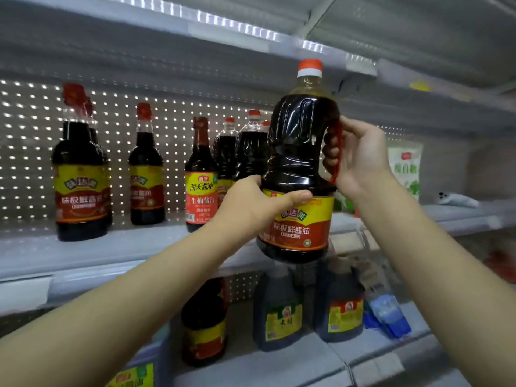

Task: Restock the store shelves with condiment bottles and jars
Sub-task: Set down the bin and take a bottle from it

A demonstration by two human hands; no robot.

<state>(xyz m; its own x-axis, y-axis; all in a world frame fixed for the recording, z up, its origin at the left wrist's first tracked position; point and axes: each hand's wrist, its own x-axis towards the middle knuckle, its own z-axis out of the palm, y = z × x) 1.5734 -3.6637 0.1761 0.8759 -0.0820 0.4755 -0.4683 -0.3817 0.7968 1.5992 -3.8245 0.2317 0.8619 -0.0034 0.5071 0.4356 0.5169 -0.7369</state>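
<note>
I hold a large soy sauce bottle (300, 163) upright in the air, in front of the middle shelf (134, 247). It has a red cap, dark liquid, a red side handle and a yellow-and-red label. My right hand (354, 155) grips the red handle, fingers curled through it. My left hand (259, 202) wraps around the bottle's body at the top of the label, thumb across the front. The bottle's base hangs just above the shelf's front edge.
Several dark soy sauce bottles (81, 174) stand on the middle shelf, left of and behind the held one. A white-green carton (406, 166) stands at the right. On the lower shelf (307, 364) sit dark jugs (279, 311) and a blue object (388, 317).
</note>
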